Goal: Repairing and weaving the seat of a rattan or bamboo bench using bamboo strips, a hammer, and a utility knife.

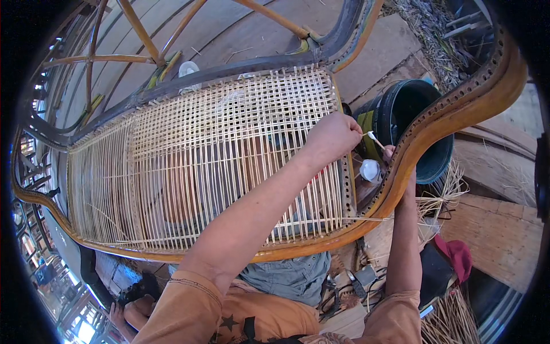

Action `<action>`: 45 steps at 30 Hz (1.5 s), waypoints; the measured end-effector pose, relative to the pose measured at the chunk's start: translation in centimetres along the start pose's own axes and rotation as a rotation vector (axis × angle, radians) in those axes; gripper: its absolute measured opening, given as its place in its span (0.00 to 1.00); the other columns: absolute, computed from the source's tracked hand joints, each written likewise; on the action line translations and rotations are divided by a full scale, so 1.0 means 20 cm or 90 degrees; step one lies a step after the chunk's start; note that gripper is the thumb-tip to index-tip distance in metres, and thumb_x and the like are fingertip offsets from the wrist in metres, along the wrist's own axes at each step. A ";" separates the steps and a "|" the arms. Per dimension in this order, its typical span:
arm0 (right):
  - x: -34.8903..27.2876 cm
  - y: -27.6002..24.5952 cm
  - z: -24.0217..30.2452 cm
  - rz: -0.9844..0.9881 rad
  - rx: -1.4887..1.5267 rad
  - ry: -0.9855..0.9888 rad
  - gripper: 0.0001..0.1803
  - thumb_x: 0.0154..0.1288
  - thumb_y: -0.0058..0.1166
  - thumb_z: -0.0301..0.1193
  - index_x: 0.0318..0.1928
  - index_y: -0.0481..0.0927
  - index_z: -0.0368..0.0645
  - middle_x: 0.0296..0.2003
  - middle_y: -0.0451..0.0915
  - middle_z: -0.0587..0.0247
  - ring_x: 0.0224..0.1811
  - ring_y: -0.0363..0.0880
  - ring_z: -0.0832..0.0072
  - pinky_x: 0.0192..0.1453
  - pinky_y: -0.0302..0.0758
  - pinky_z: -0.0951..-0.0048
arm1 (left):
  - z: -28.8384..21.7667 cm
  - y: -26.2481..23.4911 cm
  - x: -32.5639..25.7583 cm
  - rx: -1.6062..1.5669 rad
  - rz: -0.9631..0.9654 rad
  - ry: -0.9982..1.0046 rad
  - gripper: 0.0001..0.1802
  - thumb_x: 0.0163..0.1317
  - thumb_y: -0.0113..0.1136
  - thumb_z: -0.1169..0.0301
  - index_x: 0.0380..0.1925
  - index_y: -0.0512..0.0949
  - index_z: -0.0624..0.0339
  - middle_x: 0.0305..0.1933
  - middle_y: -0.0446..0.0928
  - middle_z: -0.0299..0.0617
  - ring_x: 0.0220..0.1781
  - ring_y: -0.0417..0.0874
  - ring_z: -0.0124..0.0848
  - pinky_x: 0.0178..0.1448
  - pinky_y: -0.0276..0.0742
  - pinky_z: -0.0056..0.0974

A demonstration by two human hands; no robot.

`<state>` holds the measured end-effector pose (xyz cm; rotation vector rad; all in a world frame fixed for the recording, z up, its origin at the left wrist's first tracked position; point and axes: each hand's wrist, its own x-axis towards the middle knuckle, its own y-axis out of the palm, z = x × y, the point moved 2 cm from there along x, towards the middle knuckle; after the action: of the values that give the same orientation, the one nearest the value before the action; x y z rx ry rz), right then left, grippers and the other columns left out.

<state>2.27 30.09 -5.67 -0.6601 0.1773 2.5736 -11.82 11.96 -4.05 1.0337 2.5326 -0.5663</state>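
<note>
My left hand (334, 136) is closed in a pinch above the right end of a half-woven cane seat panel (246, 109), with a thin pale sliver at its fingertips. Partly hidden behind the curved wooden frame (464, 117), my right hand (389, 153) grips a thin stick (377, 141) with a white tip. That tip meets or nearly meets the sliver. Just below sits a small white container (370, 170). Close weave fills the panel's far part; nearer me, mostly lengthwise strands show gaps. A row of holes runs along the frame.
A dark green bucket (421, 109) stands beyond the frame at right. Loose cane strands (444, 195) and a dark red cloth (454, 257) lie nearby. Bamboo-like poles (137, 28) cross the far left. Another person's arm (134, 316) shows at lower left.
</note>
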 end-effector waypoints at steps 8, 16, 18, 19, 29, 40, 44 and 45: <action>0.01 0.02 -0.02 -0.058 0.039 0.091 0.13 0.64 0.60 0.34 0.41 0.78 0.37 0.28 0.73 0.71 0.28 0.70 0.84 0.31 0.66 0.84 | 0.01 0.00 0.02 0.011 0.015 0.008 0.12 0.51 0.56 0.67 0.31 0.85 0.58 0.28 0.83 0.47 0.32 0.84 0.41 0.42 0.79 0.41; 0.01 0.01 -0.04 0.033 0.137 0.065 0.16 0.64 0.61 0.40 0.37 0.76 0.39 0.24 0.69 0.72 0.22 0.68 0.82 0.24 0.64 0.82 | 0.00 -0.01 0.02 -0.059 0.055 -0.003 0.12 0.51 0.56 0.67 0.30 0.84 0.63 0.23 0.81 0.47 0.26 0.83 0.36 0.37 0.78 0.38; 0.00 0.02 -0.05 0.044 0.178 0.090 0.14 0.65 0.59 0.38 0.37 0.76 0.39 0.26 0.70 0.70 0.21 0.68 0.81 0.23 0.64 0.81 | 0.02 -0.01 0.03 -0.067 0.054 -0.007 0.13 0.51 0.56 0.67 0.30 0.84 0.63 0.23 0.81 0.47 0.26 0.83 0.36 0.37 0.78 0.38; 0.00 0.03 -0.04 0.055 0.221 0.111 0.13 0.66 0.57 0.37 0.37 0.76 0.39 0.27 0.70 0.69 0.20 0.67 0.80 0.23 0.64 0.81 | 0.02 -0.01 0.03 -0.073 0.052 -0.006 0.13 0.50 0.56 0.67 0.29 0.84 0.63 0.23 0.81 0.47 0.26 0.83 0.36 0.37 0.78 0.37; 0.06 0.01 -0.08 0.203 0.340 0.118 0.10 0.62 0.57 0.32 0.34 0.73 0.39 0.27 0.66 0.67 0.18 0.65 0.78 0.21 0.60 0.78 | 0.02 -0.01 0.05 -0.072 0.068 -0.018 0.13 0.47 0.55 0.67 0.26 0.83 0.64 0.21 0.80 0.46 0.25 0.81 0.35 0.35 0.76 0.37; 0.02 0.04 -0.10 0.151 0.295 0.100 0.13 0.65 0.58 0.38 0.33 0.73 0.41 0.24 0.68 0.69 0.18 0.66 0.79 0.21 0.63 0.77 | 0.05 -0.01 0.06 -0.132 0.084 -0.041 0.11 0.47 0.57 0.69 0.24 0.83 0.64 0.20 0.79 0.42 0.23 0.78 0.30 0.33 0.74 0.34; 0.03 0.10 -0.11 0.031 0.045 0.065 0.17 0.66 0.58 0.43 0.36 0.76 0.40 0.24 0.69 0.71 0.19 0.68 0.81 0.22 0.63 0.80 | 0.02 -0.02 0.06 -0.170 0.115 -0.071 0.06 0.51 0.57 0.73 0.26 0.81 0.65 0.22 0.76 0.37 0.21 0.70 0.23 0.25 0.65 0.29; 0.03 0.09 -0.12 0.032 0.044 0.065 0.17 0.66 0.58 0.43 0.36 0.76 0.40 0.24 0.69 0.71 0.19 0.68 0.81 0.22 0.63 0.80 | 0.01 -0.02 0.05 -0.193 0.130 -0.086 0.06 0.51 0.58 0.73 0.26 0.81 0.64 0.22 0.77 0.37 0.21 0.71 0.23 0.25 0.66 0.29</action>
<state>1.93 28.21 -8.14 -0.7702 0.3184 2.5704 -12.78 12.22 -4.71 1.0817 2.2709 -0.1813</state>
